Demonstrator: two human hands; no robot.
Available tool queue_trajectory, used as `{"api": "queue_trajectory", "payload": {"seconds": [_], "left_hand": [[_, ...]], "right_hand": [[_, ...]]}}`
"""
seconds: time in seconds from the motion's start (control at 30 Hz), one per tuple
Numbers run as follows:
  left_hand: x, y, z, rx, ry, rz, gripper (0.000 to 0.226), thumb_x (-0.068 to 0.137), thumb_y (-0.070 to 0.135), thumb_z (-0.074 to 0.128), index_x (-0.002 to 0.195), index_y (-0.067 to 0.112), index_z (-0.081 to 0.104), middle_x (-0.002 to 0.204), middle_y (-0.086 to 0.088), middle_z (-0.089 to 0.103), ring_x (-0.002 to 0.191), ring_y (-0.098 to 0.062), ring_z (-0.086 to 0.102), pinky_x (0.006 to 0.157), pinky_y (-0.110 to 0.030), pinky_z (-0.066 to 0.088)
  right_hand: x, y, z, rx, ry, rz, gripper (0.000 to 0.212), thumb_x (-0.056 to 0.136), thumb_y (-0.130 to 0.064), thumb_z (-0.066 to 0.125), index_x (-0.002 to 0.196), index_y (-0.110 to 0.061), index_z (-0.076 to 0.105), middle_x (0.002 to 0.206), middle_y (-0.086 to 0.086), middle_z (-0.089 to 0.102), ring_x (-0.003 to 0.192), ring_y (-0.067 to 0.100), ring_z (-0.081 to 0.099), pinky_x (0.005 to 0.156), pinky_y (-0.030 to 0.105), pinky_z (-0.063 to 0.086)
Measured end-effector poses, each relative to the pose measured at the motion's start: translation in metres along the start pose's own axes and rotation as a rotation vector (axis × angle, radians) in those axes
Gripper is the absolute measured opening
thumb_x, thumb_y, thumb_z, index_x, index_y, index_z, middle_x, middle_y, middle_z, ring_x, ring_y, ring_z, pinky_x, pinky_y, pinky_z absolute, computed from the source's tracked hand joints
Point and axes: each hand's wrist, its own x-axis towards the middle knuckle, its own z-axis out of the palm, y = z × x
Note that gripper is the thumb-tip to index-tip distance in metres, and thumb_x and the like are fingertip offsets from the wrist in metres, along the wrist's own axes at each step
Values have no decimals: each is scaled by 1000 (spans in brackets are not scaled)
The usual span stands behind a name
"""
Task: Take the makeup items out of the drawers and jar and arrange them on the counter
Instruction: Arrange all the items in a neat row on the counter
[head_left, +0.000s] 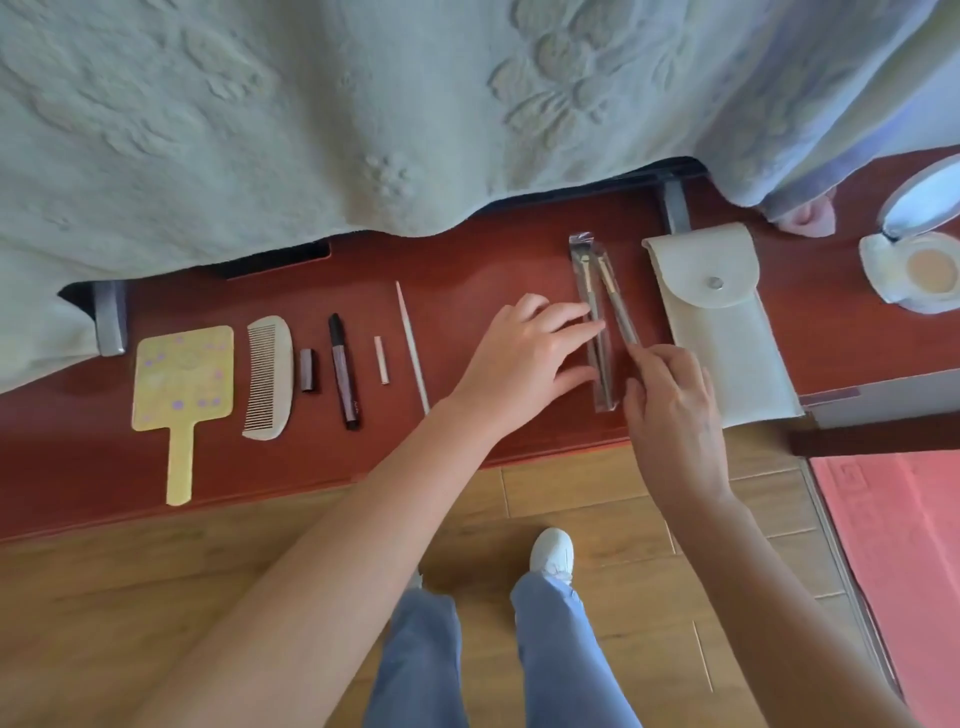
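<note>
Left hand flat on sleeved brush, right hand pinching slim grey brush

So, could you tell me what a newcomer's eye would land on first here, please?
Probably the two hands at centre: the left hand rests on a clear sleeve of makeup brushes, while the right hand holds a loose brush beside it. Next, the neat row on the red-brown counter: a yellow hand mirror and comb at left, a cream pouch at right.

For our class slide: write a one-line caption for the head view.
Both hands, left hand and right hand, straighten two makeup brushes between comb and pouch.
</note>
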Motion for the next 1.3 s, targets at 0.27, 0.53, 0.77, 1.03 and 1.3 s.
{"api": "queue_trajectory", "payload": {"seconds": [0.27,0.53,0.77,1.03,1.3], "left_hand": [[-12,11,3,101,-15,-57,41,79,39,69,112,14,67,116,-1,65,100,-28,56,74,-38,47],[-53,-14,-25,201,-51,-149,49,77,40,70,117,13,64,115,0,65,104,-28,56,79,-39,47],[-77,-34,-47,259,-82,-206,52,73,43,72,115,13,66,114,-1,67,103,-27,59,82,-44,49],[-75,-40,-53,223,-110,-205,53,77,50,62,116,13,65,112,-2,67,104,-26,57,81,-40,46],[-24,-4,-44,34,57,-88,37,87,36,53,111,11,65,104,-2,66,100,-22,57,85,-36,46]], "right_hand": [[3,-7,4,118,-89,-23,30,85,5,54,114,3,61,103,19,59,85,33,60,74,38,54],[-4,-51,18,223,-198,-136,33,82,6,61,114,2,61,100,16,60,83,27,61,74,29,53],[-7,-81,35,270,-247,-197,33,79,8,64,112,4,62,100,17,60,82,29,63,72,28,54],[-6,-85,40,283,-229,-179,33,82,5,61,115,2,61,103,15,60,87,28,62,74,36,57],[6,-42,-14,249,-48,-66,28,88,-8,60,116,-9,64,104,7,59,83,20,57,69,22,47]]}}
